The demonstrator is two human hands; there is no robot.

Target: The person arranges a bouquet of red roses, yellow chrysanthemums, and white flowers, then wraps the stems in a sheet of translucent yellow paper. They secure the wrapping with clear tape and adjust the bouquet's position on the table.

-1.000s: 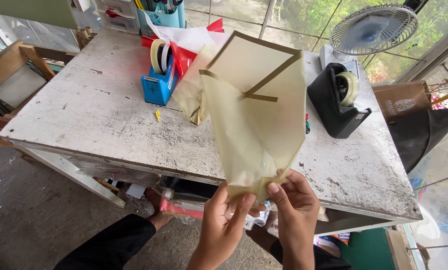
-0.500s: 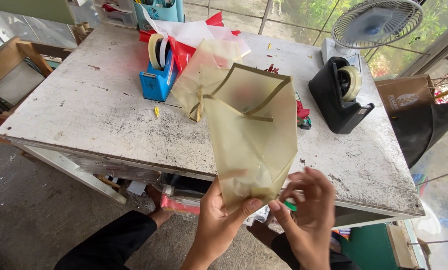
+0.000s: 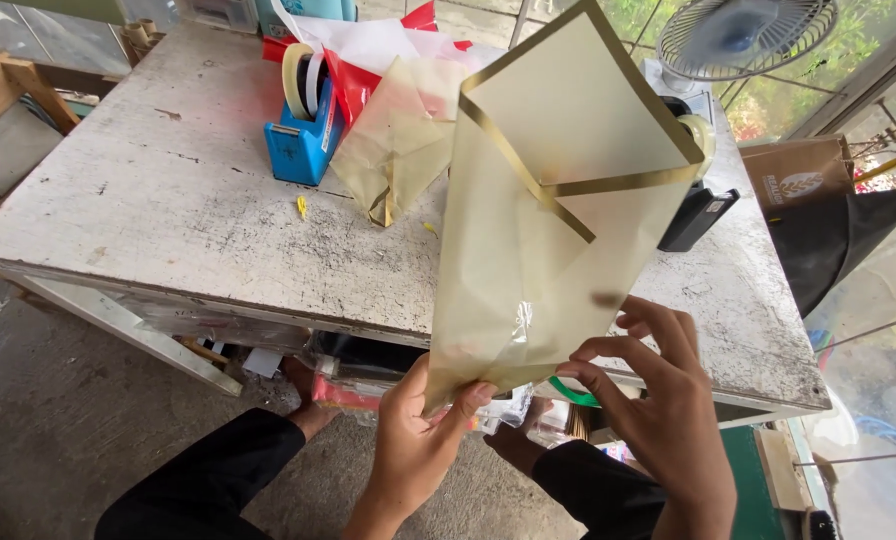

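Observation:
I hold up a pale yellow translucent wrapping sheet [image 3: 548, 220] with gold-striped edges, folded into a cone-like shape, in front of the white table [image 3: 168, 200]. My left hand [image 3: 420, 440] pinches its lower left corner from below. My right hand [image 3: 653, 400] touches the lower right edge of the sheet with fingertips, the fingers partly spread. A strip of clear tape glints on the sheet near the bottom. A second folded yellow sheet [image 3: 398, 140] lies on the table behind.
A blue tape dispenser [image 3: 303, 130] stands on the table at the left, a black tape dispenser [image 3: 698, 210] partly hidden behind the sheet at the right. Red and white papers [image 3: 368, 50] lie at the back. A fan [image 3: 738, 35] stands far right, a brown bag [image 3: 798, 180] beside it.
The sheet has been lifted and turned upright, closer to the camera. My right hand has shifted from below the sheet to its lower right edge.

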